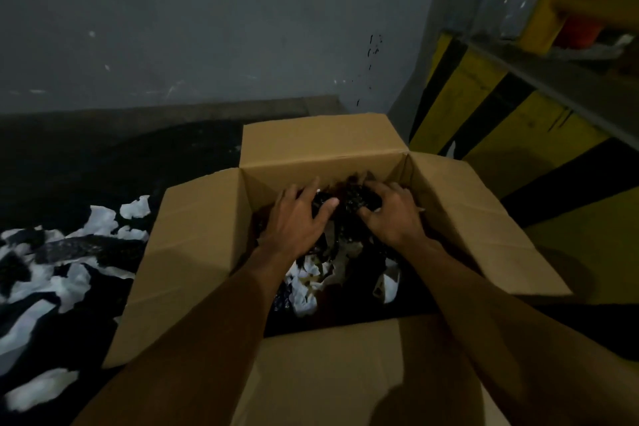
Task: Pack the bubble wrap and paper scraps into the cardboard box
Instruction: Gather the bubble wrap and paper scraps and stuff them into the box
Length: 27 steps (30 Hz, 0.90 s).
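An open cardboard box (204, 252) stands on the dark floor with its four flaps folded outward. Both my hands are inside it. My left hand (299, 218) and my right hand (390, 214) press on a dark wad of bubble wrap (349, 201) near the box's far wall, fingers curled around it from either side. Below the hands, white paper scraps (307, 287) and more dark wrap lie in the box. Several white paper scraps (69, 280) and a strip of dark bubble wrap (76, 247) lie on the floor left of the box.
A grey wall (207, 28) rises behind the box. At the right stands a yellow-and-black striped barrier (484, 104) with a yellow rail (581, 0) above it. The floor right of the box is painted yellow.
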### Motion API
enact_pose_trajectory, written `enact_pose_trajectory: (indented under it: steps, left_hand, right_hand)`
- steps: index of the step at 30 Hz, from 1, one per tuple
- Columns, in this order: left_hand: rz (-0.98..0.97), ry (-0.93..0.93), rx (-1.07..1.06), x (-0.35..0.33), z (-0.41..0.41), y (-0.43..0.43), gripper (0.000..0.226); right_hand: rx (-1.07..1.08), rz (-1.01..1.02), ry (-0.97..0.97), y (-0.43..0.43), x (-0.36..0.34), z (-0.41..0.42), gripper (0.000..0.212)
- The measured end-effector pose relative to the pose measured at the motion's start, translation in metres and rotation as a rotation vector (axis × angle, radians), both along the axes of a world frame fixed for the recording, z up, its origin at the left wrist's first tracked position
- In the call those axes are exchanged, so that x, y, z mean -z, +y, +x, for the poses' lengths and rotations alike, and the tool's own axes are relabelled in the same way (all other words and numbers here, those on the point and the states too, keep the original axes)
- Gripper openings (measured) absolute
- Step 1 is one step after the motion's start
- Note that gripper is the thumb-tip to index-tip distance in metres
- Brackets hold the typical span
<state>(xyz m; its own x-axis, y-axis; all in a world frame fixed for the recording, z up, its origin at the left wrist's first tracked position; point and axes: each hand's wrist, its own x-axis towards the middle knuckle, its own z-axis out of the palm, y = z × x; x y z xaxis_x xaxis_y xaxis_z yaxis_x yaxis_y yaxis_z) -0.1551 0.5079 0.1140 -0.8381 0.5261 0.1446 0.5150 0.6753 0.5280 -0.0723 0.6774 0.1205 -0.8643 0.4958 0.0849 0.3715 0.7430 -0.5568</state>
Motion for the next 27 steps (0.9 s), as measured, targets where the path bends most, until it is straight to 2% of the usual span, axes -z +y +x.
enact_pose_trajectory:
  steps: [3,6,10,14,19,27]
  left_hand:
    - [-0.015,0.010,-0.010,0.003,-0.004,-0.001,0.049]
    - [-0.017,0.003,0.005,0.004,-0.009,-0.004,0.044]
    - [-0.002,-0.005,0.041,0.003,-0.014,-0.008,0.041]
    - [0.011,0.009,0.020,-0.002,-0.012,-0.010,0.038]
    - [0.001,0.057,0.040,-0.017,-0.008,-0.015,0.037]
    - [0.044,0.148,-0.007,-0.049,0.016,-0.030,0.036]
  right_hand:
    - [-0.004,-0.027,-0.096,0.001,0.005,-0.008,0.054]
    - [-0.035,-0.056,-0.112,0.002,0.004,-0.011,0.046]
    - [-0.058,-0.026,-0.100,0.002,0.000,-0.014,0.051]
    - [-0.054,-0.049,-0.034,-0.002,-0.010,-0.010,0.047]
    - [-0.044,0.011,-0.076,0.000,-0.023,-0.005,0.049]
    - [-0.045,0.073,0.031,-0.010,-0.044,0.020,0.037]
